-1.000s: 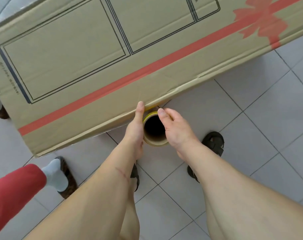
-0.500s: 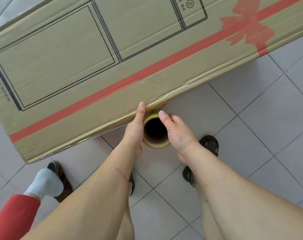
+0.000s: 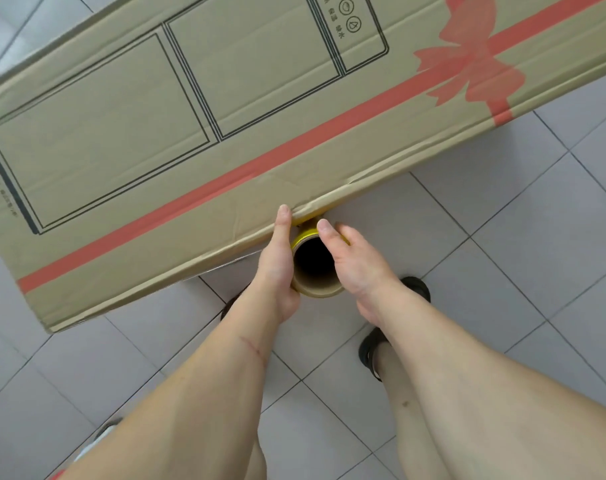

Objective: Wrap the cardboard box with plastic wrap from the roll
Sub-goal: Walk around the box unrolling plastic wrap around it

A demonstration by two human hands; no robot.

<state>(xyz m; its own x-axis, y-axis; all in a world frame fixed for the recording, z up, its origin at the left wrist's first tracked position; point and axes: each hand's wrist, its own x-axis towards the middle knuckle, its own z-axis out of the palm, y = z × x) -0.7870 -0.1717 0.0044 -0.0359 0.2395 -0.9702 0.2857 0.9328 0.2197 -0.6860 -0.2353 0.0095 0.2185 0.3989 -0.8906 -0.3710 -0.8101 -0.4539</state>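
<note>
The cardboard box [image 3: 225, 133] fills the top of my view, lying long across the tiled floor [image 3: 502, 271]; compared with a second ago it has slid rightward in frame, so I judge I am walking along its near edge, paying out wrap. The roll [image 3: 315, 268] sits upright just under that edge, open core facing me. My left hand [image 3: 277, 265] grips its left side, thumb reaching the box edge; my right hand [image 3: 355, 265] clasps the right side. No film is visible to me.
</note>
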